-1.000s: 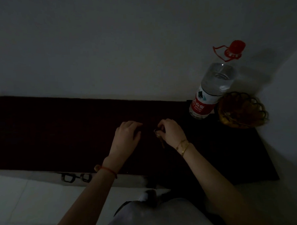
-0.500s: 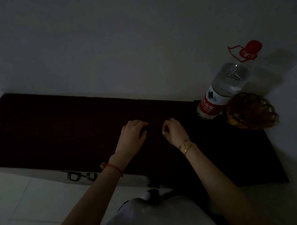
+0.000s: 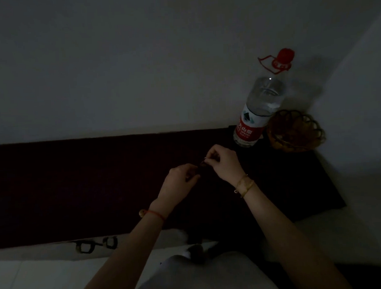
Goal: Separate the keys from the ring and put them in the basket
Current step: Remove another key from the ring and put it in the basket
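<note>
The scene is very dark. My right hand (image 3: 224,162) pinches a small key ring (image 3: 205,159) at its fingertips, a little above the dark table (image 3: 77,182). A dark bunch of keys (image 3: 202,165) hangs between both hands. My left hand (image 3: 179,182) is closed on the lower end of that bunch, just left of and below the right hand. How many keys there are is too dark to tell. The brown wicker basket (image 3: 316,136) sits at the table's far right corner, well to the right of both hands.
A large clear water bottle (image 3: 258,113) with a red label and red cap stands against the wall, right beside the basket on its left. A pair of dark glasses (image 3: 95,244) lies on the pale ledge below the table's front edge.
Both hands have risen from the table and come together. The left hand, resting apart before, now holds the key bunch that the right hand lifted.
</note>
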{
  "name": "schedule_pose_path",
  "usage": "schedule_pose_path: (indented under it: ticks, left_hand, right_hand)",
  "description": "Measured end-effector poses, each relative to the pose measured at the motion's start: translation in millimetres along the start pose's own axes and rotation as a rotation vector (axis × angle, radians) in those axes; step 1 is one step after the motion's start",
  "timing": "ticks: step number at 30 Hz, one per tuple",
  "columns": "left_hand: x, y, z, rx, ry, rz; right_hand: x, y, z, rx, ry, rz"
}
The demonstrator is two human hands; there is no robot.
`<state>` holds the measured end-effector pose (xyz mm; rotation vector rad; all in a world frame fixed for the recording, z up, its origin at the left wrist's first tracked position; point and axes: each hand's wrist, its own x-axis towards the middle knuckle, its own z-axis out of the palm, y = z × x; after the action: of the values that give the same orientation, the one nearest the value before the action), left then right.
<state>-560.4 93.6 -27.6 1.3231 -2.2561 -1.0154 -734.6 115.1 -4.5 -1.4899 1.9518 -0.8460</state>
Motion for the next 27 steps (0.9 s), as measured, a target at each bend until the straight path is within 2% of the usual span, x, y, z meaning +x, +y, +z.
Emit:
schedule_pose_path:
  ticks: [13, 27]
  left_hand:
    - [27.2, 55.6, 29.1, -0.178, -0.094, 0.067]
    - [67.1, 135.1, 82.5, -0.231, -0.239, 0.166]
  right_hand:
    - [-25.9, 13.0, -63.6, 0.295, 0.291, 0.107]
    - [-46.3, 68.6, -135.4, 0.249, 0.555, 0.198]
